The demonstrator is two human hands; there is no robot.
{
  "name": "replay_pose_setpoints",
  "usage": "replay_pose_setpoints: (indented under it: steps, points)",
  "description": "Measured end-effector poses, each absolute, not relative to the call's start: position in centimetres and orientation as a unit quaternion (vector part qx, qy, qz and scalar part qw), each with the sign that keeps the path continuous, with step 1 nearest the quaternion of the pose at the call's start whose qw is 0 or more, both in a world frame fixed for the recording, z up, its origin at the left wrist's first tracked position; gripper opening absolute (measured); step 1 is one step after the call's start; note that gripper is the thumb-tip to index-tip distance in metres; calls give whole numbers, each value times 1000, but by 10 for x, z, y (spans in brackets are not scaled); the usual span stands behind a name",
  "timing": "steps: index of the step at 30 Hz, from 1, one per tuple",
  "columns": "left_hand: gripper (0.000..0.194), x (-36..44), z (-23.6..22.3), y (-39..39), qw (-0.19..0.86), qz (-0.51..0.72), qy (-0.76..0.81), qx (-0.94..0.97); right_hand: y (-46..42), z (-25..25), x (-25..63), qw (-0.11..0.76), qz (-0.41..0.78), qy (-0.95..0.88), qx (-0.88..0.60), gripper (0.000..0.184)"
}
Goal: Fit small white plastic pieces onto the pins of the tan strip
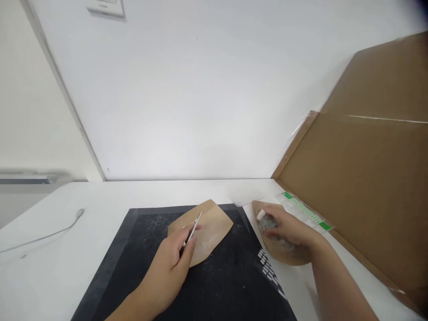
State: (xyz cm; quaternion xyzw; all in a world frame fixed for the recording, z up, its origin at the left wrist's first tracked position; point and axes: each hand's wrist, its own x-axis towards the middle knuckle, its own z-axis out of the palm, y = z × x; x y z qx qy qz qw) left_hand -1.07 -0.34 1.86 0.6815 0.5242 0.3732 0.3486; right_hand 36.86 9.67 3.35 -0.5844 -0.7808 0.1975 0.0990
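My left hand (170,261) is closed around a slim, flat object (193,232) with a pale edge, turned nearly edge-on, so its kind is unclear. Under that hand a brown paper sheet (214,223) lies on a black mat (220,285). At the right, the fingers of my right hand (289,225) are curled around a small white ribbed piece (261,215). Greyish, crumpled-looking material (267,224) shows between and below those fingers. Beneath them is a second brown paper piece (290,256), resting beside the mat.
A clear strip with green markings (307,210) lies along the base of a large cardboard panel (374,178) on the right. On the white table (50,227) a thin cable (50,238) runs at the left. A white wall (194,98) stands behind.
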Motion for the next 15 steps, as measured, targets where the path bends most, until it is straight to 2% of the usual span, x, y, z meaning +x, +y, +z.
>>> replay_pose_setpoints:
  steps: [2,6,10,15]
  points:
    - [53,-11,17,-3,348,371,525,682,98,33,370,113,211,-776,-584,20]
    - [53,-11,16,-3,343,375,526,682,98,35,375,141,221,-764,-589,15]
    - [51,-11,16,-3,333,383,528,680,99,38,382,151,173,-748,-623,23]
    - [48,-11,15,-4,325,394,521,684,100,39,388,162,184,-749,-616,27]
